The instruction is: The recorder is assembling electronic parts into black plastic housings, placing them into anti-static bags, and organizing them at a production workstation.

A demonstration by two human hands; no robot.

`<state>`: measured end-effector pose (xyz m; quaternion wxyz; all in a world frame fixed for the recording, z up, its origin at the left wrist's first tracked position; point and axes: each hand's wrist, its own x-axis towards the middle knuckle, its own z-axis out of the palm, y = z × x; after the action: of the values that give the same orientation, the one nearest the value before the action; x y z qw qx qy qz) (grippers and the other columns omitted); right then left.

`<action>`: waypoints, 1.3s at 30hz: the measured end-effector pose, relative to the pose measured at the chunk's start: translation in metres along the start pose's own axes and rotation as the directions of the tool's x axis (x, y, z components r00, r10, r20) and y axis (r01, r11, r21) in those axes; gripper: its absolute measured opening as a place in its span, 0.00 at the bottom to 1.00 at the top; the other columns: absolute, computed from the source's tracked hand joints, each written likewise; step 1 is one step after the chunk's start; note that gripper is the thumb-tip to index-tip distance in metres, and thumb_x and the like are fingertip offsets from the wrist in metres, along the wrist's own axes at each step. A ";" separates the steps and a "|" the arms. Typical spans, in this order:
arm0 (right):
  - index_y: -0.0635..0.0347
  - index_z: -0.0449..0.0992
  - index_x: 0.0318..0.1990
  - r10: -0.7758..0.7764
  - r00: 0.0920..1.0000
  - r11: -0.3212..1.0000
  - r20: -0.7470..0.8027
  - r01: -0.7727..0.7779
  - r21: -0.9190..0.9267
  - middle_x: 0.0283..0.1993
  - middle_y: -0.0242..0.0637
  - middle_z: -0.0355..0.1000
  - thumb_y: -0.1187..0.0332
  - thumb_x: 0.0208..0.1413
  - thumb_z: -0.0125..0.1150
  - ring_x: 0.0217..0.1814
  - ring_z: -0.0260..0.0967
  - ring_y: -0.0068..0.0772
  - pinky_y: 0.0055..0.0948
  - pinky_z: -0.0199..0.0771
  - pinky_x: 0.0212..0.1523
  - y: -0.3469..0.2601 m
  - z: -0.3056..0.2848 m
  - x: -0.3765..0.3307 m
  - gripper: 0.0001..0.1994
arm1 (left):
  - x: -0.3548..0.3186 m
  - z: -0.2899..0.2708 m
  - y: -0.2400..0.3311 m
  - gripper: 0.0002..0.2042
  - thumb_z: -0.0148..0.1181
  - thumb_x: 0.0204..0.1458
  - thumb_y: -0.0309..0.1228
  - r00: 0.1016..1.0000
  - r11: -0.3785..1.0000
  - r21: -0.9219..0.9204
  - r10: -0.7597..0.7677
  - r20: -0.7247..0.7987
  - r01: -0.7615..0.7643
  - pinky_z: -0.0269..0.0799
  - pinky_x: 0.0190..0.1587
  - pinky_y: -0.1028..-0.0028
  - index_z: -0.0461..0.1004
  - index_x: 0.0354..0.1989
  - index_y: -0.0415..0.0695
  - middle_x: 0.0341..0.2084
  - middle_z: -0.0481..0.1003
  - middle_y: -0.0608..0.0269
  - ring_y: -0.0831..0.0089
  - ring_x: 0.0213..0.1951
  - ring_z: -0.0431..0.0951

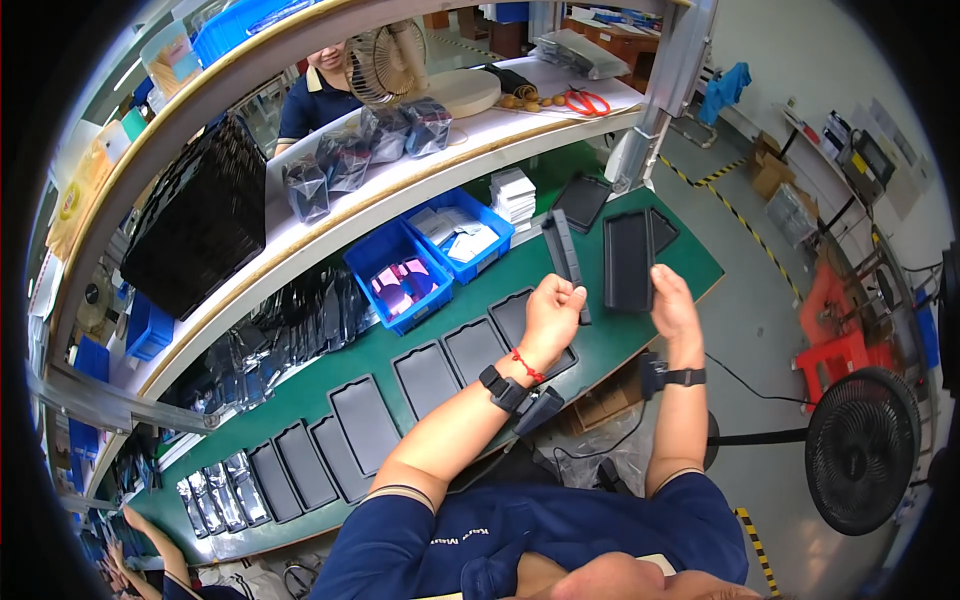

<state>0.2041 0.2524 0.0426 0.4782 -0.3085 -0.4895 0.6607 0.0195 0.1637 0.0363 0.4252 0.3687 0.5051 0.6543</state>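
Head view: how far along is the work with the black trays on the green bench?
Done: a row of black trays lies flat along the green bench. In hand: the left hand holds a narrow black tray edge-on, the right hand a wider one. Left: both remain off the bench.

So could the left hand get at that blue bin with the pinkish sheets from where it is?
Probably yes. The blue bin sits open-topped on the green table, just left of the left hand, with nothing between them. But that hand is already gripping a narrow dark tray, so it would need to put that down first.
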 end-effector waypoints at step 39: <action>0.61 0.69 0.49 -0.235 0.827 0.121 0.510 0.546 -0.829 0.53 0.48 0.63 0.56 0.46 0.61 0.63 0.52 0.55 0.54 0.47 0.59 0.050 0.159 -0.076 0.24 | -0.230 -0.254 0.067 0.29 0.59 0.46 0.39 0.998 0.205 0.979 0.056 -0.029 0.017 0.42 0.60 0.43 0.61 0.57 0.45 0.61 0.51 0.45 0.47 0.64 0.48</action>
<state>0.0755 0.1223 0.0431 0.2776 -0.3042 -0.9055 0.1026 -0.1402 -0.1464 0.0345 0.0746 0.5415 0.8119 0.2052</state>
